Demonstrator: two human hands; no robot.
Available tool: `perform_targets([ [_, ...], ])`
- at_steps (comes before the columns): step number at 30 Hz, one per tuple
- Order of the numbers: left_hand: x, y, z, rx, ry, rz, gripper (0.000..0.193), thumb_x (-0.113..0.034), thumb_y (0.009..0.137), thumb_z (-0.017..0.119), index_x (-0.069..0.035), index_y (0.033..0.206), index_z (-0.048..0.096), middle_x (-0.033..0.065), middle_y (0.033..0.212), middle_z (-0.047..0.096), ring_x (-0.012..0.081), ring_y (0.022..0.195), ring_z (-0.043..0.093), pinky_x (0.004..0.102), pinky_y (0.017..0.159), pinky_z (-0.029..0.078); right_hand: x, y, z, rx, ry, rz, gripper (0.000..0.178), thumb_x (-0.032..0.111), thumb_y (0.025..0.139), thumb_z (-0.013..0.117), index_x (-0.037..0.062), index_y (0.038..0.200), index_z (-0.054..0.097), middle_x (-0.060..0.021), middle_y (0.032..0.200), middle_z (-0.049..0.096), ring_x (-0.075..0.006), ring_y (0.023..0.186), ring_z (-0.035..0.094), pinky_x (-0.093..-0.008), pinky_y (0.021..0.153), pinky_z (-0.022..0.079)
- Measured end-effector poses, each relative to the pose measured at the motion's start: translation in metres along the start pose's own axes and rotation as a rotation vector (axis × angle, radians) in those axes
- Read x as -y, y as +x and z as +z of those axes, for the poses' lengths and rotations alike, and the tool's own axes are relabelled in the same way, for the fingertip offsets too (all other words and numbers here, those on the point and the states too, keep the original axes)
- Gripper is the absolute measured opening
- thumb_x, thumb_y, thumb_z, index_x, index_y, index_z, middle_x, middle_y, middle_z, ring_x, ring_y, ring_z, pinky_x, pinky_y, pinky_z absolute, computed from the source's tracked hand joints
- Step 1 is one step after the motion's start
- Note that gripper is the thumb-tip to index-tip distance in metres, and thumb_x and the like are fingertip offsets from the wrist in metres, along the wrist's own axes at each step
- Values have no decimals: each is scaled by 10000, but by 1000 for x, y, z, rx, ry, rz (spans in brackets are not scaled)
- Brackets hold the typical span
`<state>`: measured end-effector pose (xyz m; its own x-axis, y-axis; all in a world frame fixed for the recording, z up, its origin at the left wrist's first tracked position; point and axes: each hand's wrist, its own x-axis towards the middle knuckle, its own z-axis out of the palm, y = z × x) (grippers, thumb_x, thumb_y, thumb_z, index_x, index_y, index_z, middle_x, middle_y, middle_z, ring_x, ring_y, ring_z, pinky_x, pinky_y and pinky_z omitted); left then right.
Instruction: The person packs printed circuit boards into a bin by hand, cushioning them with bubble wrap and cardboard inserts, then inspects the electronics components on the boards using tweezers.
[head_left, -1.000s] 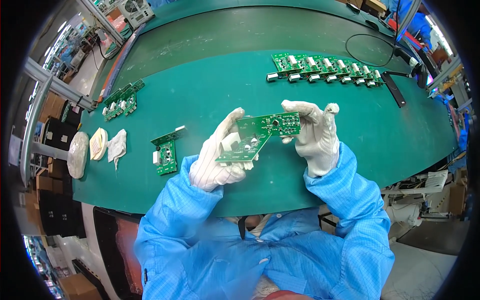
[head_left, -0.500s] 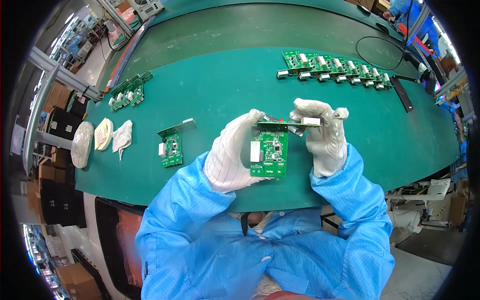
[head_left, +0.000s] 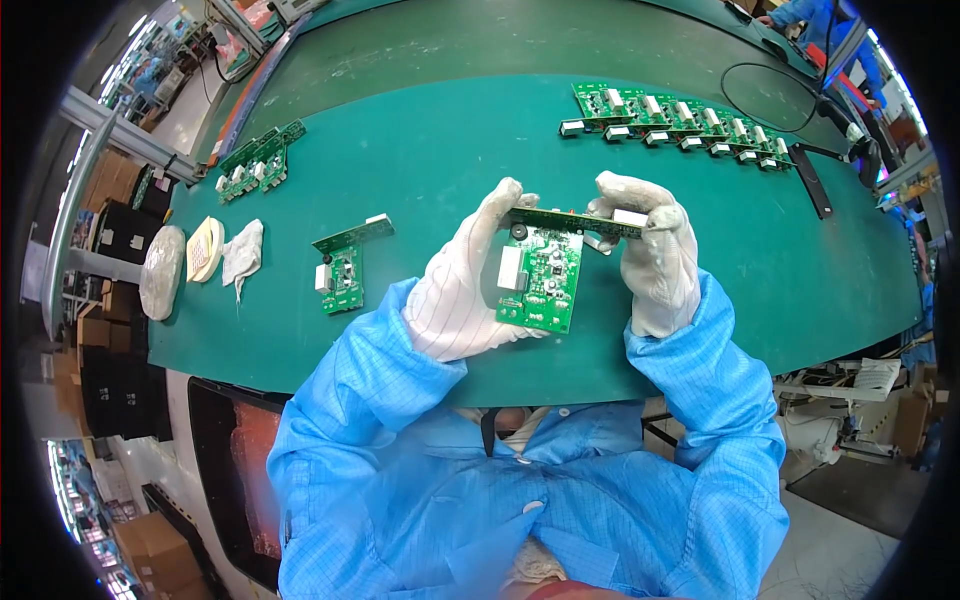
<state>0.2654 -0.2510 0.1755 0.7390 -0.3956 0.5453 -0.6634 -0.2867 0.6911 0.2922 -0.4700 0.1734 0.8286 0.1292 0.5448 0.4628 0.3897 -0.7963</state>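
Note:
Both my hands wear white gloves and hold one green circuit board assembly (head_left: 562, 275) above the mat. It has a flat board carrying a white block and small parts, with a second narrow board standing across its far edge. My left hand (head_left: 450, 290) grips the left side, thumb at the upper corner and fingers beneath. My right hand (head_left: 662, 265) pinches the narrow board's right end beside a white block; some of its fingertips are hidden behind the board. A similar circuit board (head_left: 345, 282) lies on the mat to the left of my left hand.
A green mat (head_left: 450, 130) covers the table. Similar boards stand in a row (head_left: 690, 125) at far right, beside a black flat bar (head_left: 812, 185); several more boards (head_left: 255, 170) lie at far left. Near the left edge are a white cloth (head_left: 243, 255), a cream pad (head_left: 205, 250) and a plastic-wrapped bundle (head_left: 163, 272).
The held board has turned slightly and tilted, its right end a little lower. My right fingers have closed in toward the white block. The whole view has shifted a little.

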Motion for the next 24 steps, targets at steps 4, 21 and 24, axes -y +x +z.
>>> perform_targets([
  [4,5,0,-1,9,-32,-7,1165,-440,624,866,26,1452,193,243,1324,457,353,1227,496,414,1024,423,1,1,0,30,-44,20,410,311,988,469,-33,1194,552,-194,1217,578,-236,964,620,-286,679,511],
  [21,-12,-34,-137,-182,929,-318,384,-243,879,614,-42,1205,579,155,1163,623,306,994,627,378,872,495,24,-20,34,3,-661,320,140,74,891,582,28,1003,652,-112,1014,613,-135,784,593,-250,631,505],
  [24,35,-77,-161,-14,704,-545,370,-307,949,474,-59,1204,573,151,1220,586,323,1045,593,411,911,463,12,-42,74,315,-973,175,312,171,799,705,55,1078,627,-161,957,591,-256,804,616,-353,741,520],
])
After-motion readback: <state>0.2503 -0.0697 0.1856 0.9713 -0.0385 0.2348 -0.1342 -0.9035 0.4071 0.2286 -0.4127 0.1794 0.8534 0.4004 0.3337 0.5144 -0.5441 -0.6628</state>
